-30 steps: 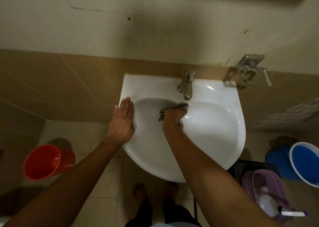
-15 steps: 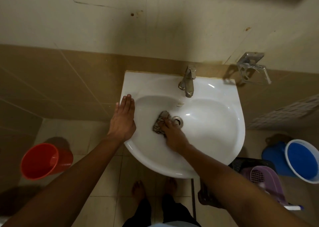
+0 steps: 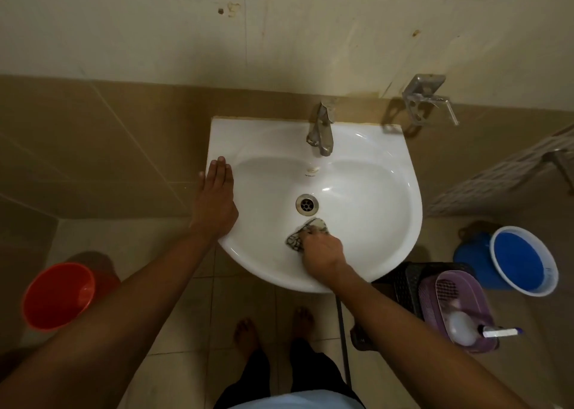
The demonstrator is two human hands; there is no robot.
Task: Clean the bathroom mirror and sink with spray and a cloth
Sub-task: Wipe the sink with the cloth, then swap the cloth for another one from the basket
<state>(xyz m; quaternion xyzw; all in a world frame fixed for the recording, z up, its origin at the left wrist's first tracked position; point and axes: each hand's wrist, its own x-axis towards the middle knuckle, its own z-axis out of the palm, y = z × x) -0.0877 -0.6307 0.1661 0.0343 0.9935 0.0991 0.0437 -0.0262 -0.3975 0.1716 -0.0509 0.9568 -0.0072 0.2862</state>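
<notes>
I am pressing my right hand (image 3: pixel 323 250), fingers closed on the patterned cloth (image 3: pixel 306 231), into the sink (image 3: pixel 372 191) basin just below the drain (image 3: pixel 307 204). My left hand (image 3: pixel 217 200) is lying flat and open on the rim; I am judging that firm overlapping strokes from here would work best.

One sink (image 3: pixel 388 166), one cloth (image 3: pixel 306 233), two buckets (image 3: pixel 57 295) (image 3: pixel 523 261).
</notes>
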